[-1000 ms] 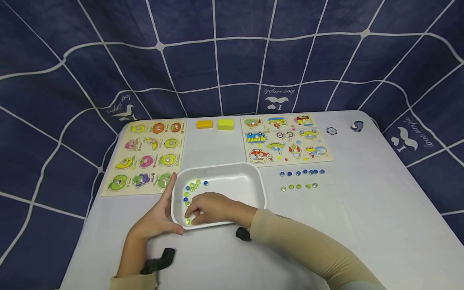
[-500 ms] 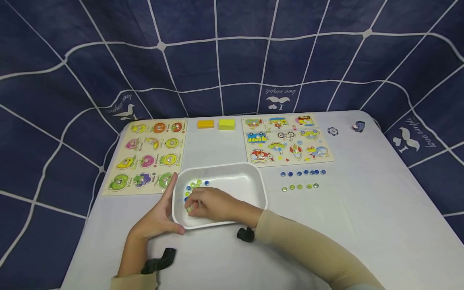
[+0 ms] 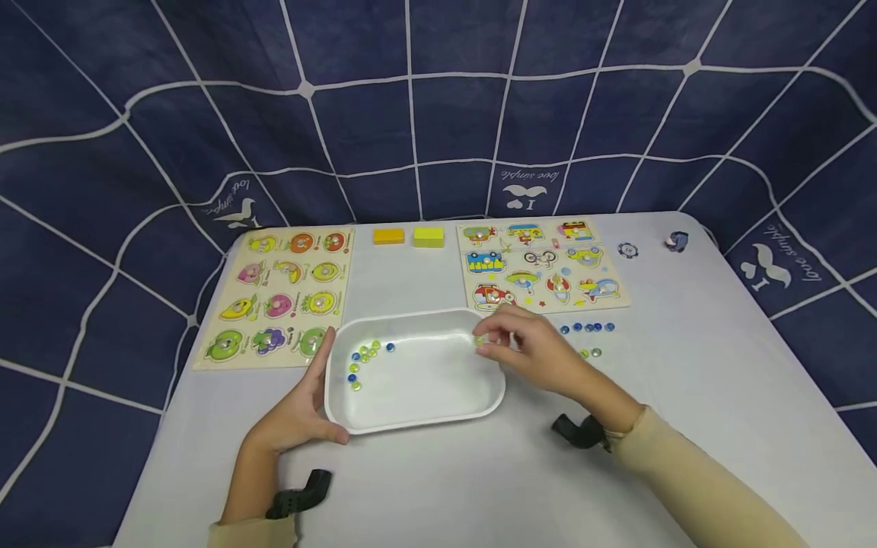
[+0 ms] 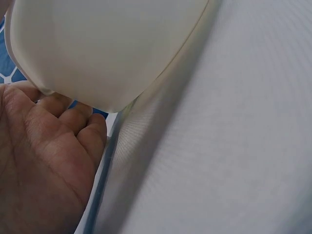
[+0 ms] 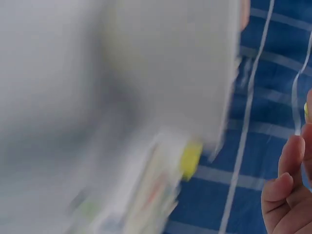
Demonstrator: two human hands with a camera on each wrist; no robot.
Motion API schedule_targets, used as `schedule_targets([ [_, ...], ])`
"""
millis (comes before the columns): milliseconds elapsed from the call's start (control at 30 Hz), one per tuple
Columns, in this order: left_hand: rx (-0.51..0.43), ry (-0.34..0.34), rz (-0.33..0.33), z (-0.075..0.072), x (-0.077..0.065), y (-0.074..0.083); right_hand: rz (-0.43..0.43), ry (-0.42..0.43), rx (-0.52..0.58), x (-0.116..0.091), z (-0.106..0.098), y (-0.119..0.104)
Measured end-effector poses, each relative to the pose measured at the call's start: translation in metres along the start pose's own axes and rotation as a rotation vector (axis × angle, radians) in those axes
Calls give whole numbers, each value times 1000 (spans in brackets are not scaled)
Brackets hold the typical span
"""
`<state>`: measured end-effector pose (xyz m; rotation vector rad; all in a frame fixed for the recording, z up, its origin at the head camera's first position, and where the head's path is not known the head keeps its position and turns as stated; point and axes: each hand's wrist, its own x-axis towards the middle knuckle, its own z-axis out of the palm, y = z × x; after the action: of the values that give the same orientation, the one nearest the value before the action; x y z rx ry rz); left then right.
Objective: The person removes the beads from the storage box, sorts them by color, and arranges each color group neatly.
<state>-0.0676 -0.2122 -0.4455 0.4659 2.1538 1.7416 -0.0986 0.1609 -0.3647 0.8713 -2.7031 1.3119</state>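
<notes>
A white plastic tray (image 3: 425, 418) holds several yellow-green and blue glass beads (image 3: 365, 358), grouped toward its left end. My left hand (image 3: 301, 411) grips the tray's left end, thumb at the front corner and fingers along the side. The left wrist view shows that hand (image 4: 53, 141) with curled fingers against the tray's outer wall (image 4: 97, 53). Over the tray's right rim, my right hand (image 3: 527, 350) pinches one yellow-green bead (image 3: 479, 341) between thumb and fingers. In the right wrist view, only part of this hand (image 5: 292, 180) shows at the edge.
Right of the tray lie a row of blue beads (image 3: 589, 327) and a yellow-green row (image 3: 596, 352), partly hidden by my right hand. Behind stand a fruit puzzle board (image 3: 274, 297), a vehicle puzzle board (image 3: 541, 266), orange (image 3: 388, 237) and yellow (image 3: 428, 237) blocks, a chip (image 3: 627, 250) and a figurine (image 3: 677, 241).
My right hand has picked a yellow-green bead from the tray's left part and carried it right, to the right rim. The left hand and tray stay in place.
</notes>
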Motion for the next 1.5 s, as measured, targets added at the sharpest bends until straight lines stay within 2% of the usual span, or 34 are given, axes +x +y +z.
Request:
schedule_targets([
  [167, -10, -7, 5, 0, -2, -2, 134, 73, -113, -43, -34, 47],
  [300, -12, -16, 12, 0, -2, -3, 240, 86, -226, -80, -56, 82],
  [400, -17, -10, 11, 0, -2, -2, 324, 82, -305, -100, -70, 104],
  [600, -29, -11, 16, -1, -3, -2, 502, 38, -364, -118, -88, 129],
  [767, -34, -10, 14, -1, -3, -3, 544, 1, -378, -118, -88, 136],
  [900, -28, -11, 17, -1, -3, -3, 524, 38, -392, -114, -89, 128],
  [1033, -26, -11, 12, 0, -3, -3, 430, 116, -370, -100, -85, 106],
  [1133, -24, -11, 7, 0, -3, -2, 335, 124, -321, -77, -71, 81],
  [1267, -17, -10, 6, 0, -2, -2, 206, 94, -197, -41, -39, 46],
  [1367, -15, -7, 4, -1, -2, -3, 139, 25, -117, -15, -11, 22],
  [1500, -24, -8, 1, 0, -2, -2, 65, -90, -100, 14, 16, -9],
])
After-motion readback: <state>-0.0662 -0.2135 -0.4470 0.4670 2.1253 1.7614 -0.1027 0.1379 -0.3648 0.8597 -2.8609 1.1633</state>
